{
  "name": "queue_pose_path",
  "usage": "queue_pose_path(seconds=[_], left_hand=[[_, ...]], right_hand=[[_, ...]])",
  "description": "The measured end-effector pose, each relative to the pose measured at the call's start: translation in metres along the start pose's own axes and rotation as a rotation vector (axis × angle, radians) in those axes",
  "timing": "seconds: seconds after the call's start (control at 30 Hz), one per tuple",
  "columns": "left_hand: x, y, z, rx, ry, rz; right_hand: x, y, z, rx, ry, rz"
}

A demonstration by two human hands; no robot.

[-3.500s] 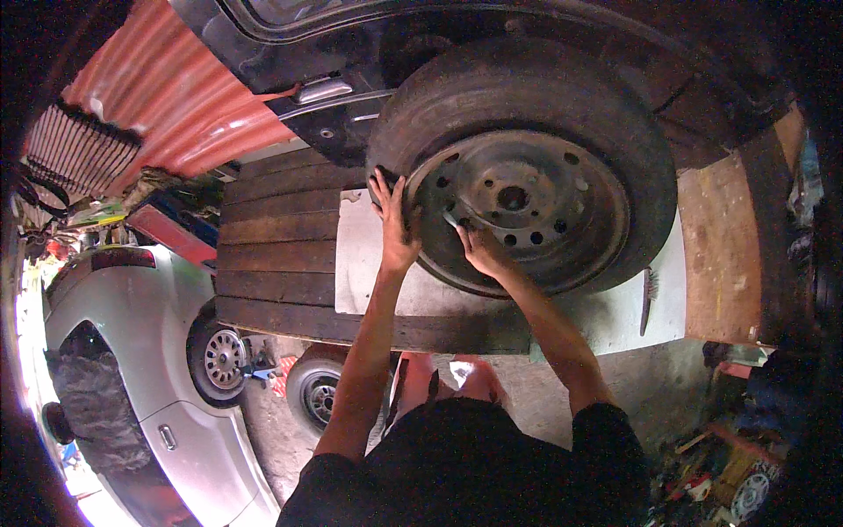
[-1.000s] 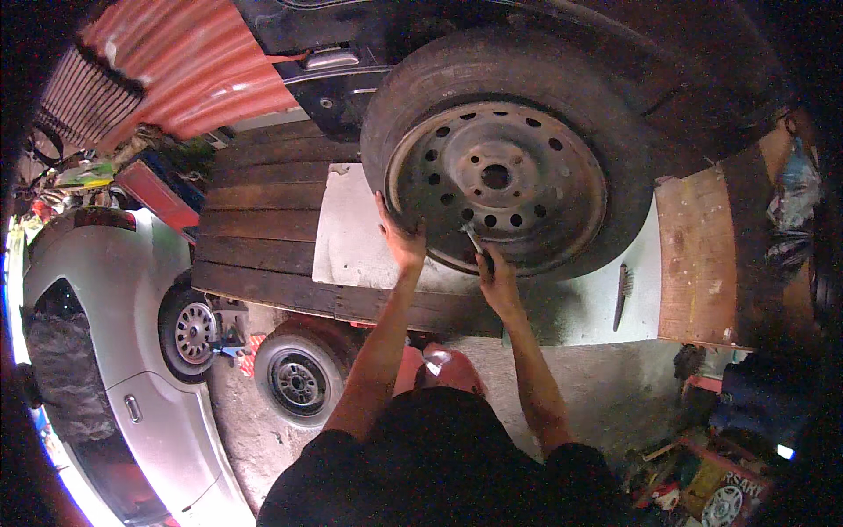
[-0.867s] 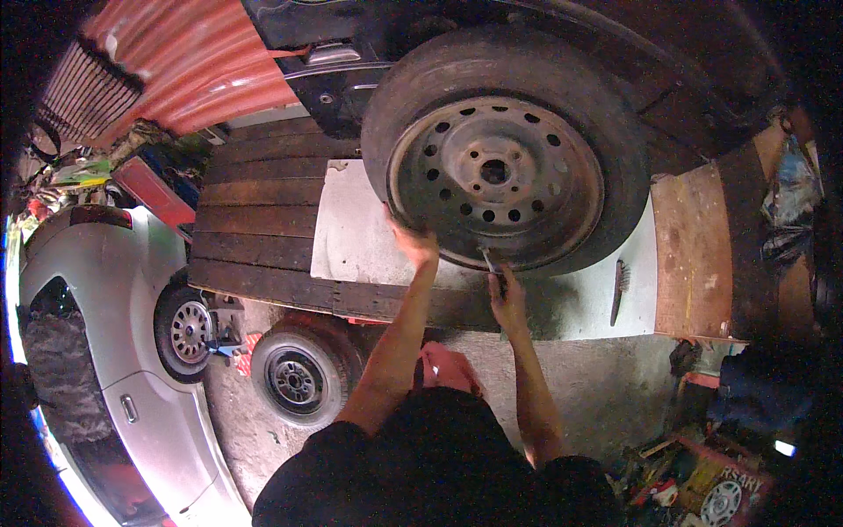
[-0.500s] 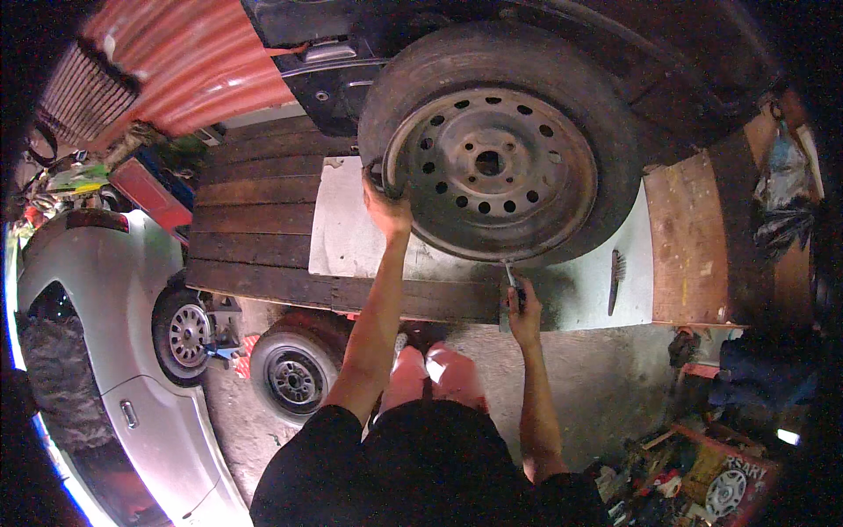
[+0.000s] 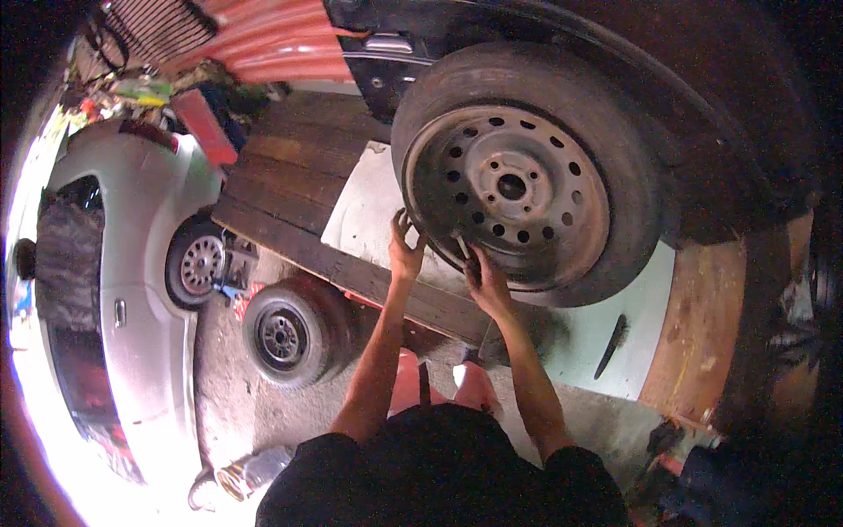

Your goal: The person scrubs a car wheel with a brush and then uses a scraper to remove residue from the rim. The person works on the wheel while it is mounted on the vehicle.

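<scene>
A large wheel, a black tire (image 5: 634,202) on a dusty brown steel rim (image 5: 562,228), leans upright against a dark car. My left hand (image 5: 407,253) is at the wheel's lower left edge, fingers bent and apart, with nothing visible in it; whether the fingertips touch the tire is unclear. Closed in my right hand (image 5: 486,283) is a slim hand tool (image 5: 464,248) with a pale tip. That tip lies against the lower left lip of the rim. My fingers hide its handle. A dark wire brush (image 5: 612,347) rests on the white sheet (image 5: 645,347) to the right.
Wooden planks (image 5: 281,176) form a low platform under the white sheet. A dark car body (image 5: 702,114) overhangs the wheel. On the floor to the left lies a spare wheel (image 5: 285,338), near a silver car (image 5: 145,290). A plywood board (image 5: 694,342) borders the sheet at right.
My view has turned. My right hand has brought the tool from beneath the tire up to the rim's lower left lip. My left hand has come off the tire's side, lower down.
</scene>
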State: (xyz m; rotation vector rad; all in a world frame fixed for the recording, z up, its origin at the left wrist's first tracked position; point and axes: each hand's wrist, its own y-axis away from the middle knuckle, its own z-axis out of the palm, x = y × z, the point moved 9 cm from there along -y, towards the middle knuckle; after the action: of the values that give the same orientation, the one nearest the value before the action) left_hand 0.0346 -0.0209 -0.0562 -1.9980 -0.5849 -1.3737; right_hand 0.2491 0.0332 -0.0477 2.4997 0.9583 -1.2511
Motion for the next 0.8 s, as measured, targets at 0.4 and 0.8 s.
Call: queue_pose_path(seconds=[0.4,0.8], left_hand=[[-0.004,0.118,0.047,-0.173,-0.059,-0.137],[0.002,0.118,0.068,-0.271,-0.157,-0.175]], right_hand=[[-0.017,-0.031,0.009,-0.179,0.258,-0.108],[-0.028,-0.039,-0.005,-0.235,0.266,-0.124]])
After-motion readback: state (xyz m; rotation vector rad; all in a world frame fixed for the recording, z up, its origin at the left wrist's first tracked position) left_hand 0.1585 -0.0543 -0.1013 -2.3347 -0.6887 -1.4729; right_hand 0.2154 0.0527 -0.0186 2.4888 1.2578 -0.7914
